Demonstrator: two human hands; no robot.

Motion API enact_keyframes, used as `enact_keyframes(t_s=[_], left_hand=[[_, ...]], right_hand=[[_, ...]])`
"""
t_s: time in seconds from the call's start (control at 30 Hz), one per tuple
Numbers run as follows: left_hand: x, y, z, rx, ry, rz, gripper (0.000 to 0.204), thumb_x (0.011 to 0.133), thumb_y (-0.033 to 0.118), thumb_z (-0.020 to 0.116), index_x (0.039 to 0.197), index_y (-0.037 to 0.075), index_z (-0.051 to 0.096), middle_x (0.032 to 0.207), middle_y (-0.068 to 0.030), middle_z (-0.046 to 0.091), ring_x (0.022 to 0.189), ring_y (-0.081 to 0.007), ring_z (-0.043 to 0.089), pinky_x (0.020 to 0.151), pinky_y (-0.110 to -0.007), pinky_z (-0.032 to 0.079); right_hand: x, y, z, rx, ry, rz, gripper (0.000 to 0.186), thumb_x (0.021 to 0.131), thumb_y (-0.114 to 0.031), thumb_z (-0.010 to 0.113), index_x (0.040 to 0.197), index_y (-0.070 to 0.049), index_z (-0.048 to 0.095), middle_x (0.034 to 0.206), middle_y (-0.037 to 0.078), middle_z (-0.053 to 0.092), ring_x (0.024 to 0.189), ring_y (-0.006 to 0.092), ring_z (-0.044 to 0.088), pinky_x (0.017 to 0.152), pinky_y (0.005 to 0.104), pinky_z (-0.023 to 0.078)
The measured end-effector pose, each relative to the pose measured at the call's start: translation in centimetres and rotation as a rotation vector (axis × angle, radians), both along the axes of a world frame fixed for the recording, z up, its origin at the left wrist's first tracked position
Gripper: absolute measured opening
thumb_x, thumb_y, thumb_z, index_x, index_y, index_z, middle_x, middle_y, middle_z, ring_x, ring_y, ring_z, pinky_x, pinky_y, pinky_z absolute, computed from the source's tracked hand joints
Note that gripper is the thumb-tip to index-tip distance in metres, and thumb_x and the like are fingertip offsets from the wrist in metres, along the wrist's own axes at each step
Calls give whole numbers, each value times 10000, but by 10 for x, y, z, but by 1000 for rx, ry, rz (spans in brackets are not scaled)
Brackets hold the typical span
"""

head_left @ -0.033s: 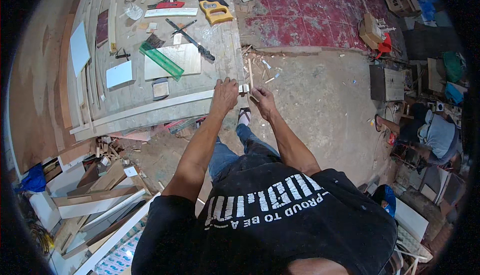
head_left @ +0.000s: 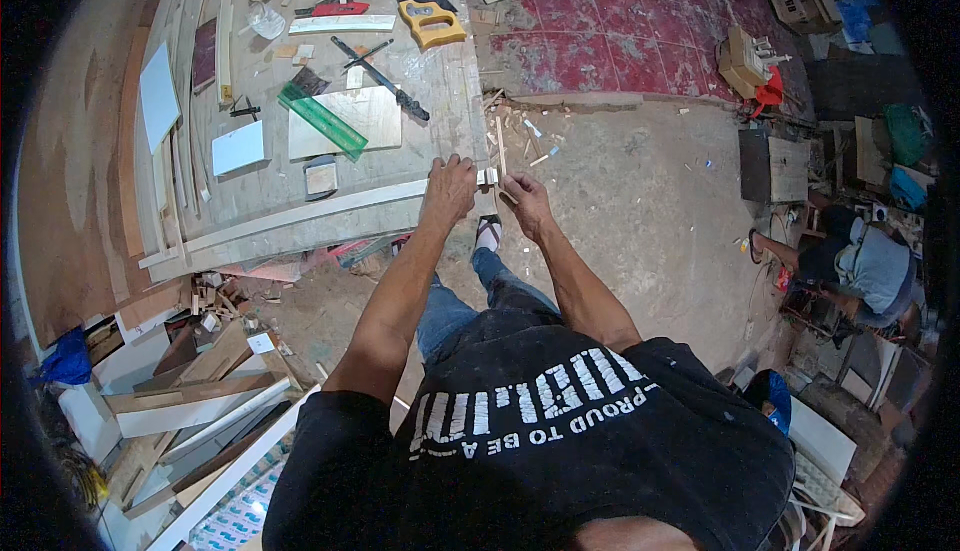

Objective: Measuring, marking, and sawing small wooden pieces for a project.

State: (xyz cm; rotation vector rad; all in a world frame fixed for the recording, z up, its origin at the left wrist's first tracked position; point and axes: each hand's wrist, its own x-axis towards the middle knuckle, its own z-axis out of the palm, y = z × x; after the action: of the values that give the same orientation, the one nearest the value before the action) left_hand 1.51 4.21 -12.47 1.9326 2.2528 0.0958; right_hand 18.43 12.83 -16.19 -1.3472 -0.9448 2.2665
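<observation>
A long pale wooden strip [head_left: 300,208] lies along the near edge of the workbench [head_left: 240,243]. My left hand [head_left: 452,189] is closed over its right part, fingers bent across the wood. Just past this hand, a short pale end piece [head_left: 487,177] shows at the bench corner. Against that end is my right hand [head_left: 527,203], its thumb and fingers pinched together. A thin wooden stick [head_left: 501,144] reaches away from those fingertips; the exact grip is too small to make out.
On the bench lie a yellow-handled handsaw [head_left: 432,24], a green ruler [head_left: 325,123], a dark file-like tool [head_left: 385,81] and a small block [head_left: 321,179]. Wood offcuts [head_left: 200,391] are heaped at lower left. Another person [head_left: 870,266] sits far right.
</observation>
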Motion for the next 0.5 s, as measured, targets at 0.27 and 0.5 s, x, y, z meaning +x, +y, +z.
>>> enact_keyframes(t_s=[0.27,0.5], left_hand=[[0,1,-3,-8,55,-32,201,764,201,736,912,74,686,943,-57,624,989,-230,586,794,-409,426],[-2,0,2,14,27,-34,168,754,157,723,902,87,691,947,-51,639,978,-217,605,782,-407,430]], right_hand=[[-2,1,2,40,-27,20,282,961,-197,670,1186,-28,655,1044,33,651,971,139,590,855,301,500],[-2,1,3,28,-30,42,215,961,-216,672,1112,-65,647,1042,-1,643,1009,120,592,947,332,480]])
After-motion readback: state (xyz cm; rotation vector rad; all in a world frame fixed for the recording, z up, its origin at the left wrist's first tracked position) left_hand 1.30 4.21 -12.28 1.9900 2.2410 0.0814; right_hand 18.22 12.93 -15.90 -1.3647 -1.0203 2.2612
